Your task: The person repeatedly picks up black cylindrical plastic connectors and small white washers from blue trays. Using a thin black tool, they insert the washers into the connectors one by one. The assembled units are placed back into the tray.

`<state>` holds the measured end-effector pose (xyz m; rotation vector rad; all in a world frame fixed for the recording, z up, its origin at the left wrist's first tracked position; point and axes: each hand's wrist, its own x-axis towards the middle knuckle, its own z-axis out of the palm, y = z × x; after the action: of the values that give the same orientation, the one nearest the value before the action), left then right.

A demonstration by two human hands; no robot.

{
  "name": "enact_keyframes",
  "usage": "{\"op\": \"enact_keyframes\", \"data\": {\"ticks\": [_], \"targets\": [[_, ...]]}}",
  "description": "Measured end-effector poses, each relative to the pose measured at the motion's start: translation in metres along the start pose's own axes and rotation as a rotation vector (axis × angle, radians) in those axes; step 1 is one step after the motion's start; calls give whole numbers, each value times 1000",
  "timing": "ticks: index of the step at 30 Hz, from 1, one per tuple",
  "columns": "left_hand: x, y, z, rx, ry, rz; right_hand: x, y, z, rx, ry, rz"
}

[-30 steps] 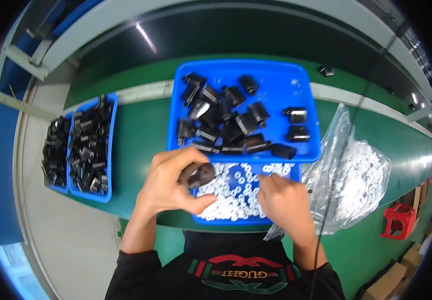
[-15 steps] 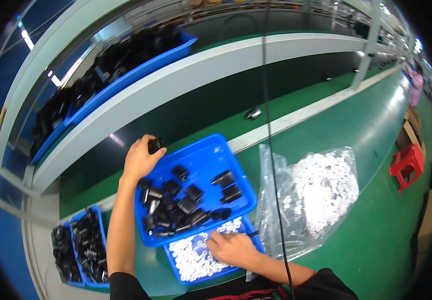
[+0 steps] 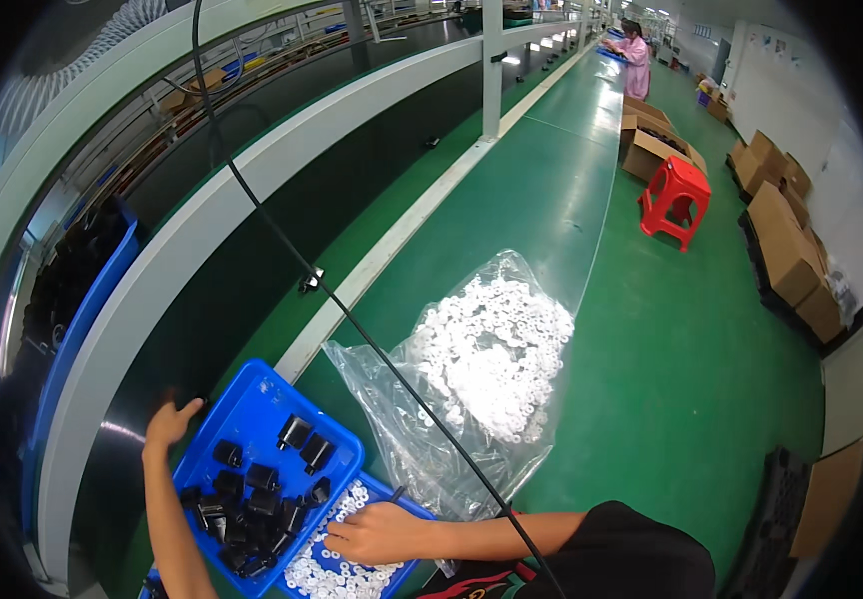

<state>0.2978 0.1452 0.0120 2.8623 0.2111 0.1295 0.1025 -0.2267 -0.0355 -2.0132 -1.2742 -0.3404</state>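
Observation:
My left hand [image 3: 171, 423] is beyond the left rim of a blue tray [image 3: 260, 384], over the dark belt. Its thumb sticks out to the right; the other fingers are blurred, and whether they hold anything does not show. Black cylindrical parts [image 3: 263, 476] lie heaped in that tray, with a few apart near its far right side. My right hand [image 3: 380, 532] reaches into a lower blue tray [image 3: 415, 512] of small white rings [image 3: 344, 576]. Its fingers are bent together among the rings, their tips hidden.
A clear plastic bag [image 3: 496, 364] of white rings lies on the green table. A black cable [image 3: 372, 337] hangs across the view. Left is a blue tray [image 3: 82, 309] of dark parts. Right stand a red stool [image 3: 675, 200] and cartons [image 3: 786, 245]; a person in pink [image 3: 635, 65] is far off.
The view has swung to the right, so trays and bag appear further left. My left hand held a black part by the tray; now no part is discernible in it. My right hand stays among the rings.

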Motion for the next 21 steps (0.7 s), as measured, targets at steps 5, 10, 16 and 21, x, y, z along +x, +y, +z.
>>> {"op": "enact_keyframes", "data": {"ticks": [5, 10, 16, 21], "targets": [[-88, 90, -43, -64, -165, 59, -1, 1, -1, -16, 21, 0], [-123, 94, -26, -76, -120, 84, 5, -2, -10, -21, 25, -48], [-124, 88, -16, -250, -93, 41, -1, 0, -7, -19, -32, -14], [-138, 88, -17, -258, -46, 100, 5, -2, -13, -39, -60, -22]]}}
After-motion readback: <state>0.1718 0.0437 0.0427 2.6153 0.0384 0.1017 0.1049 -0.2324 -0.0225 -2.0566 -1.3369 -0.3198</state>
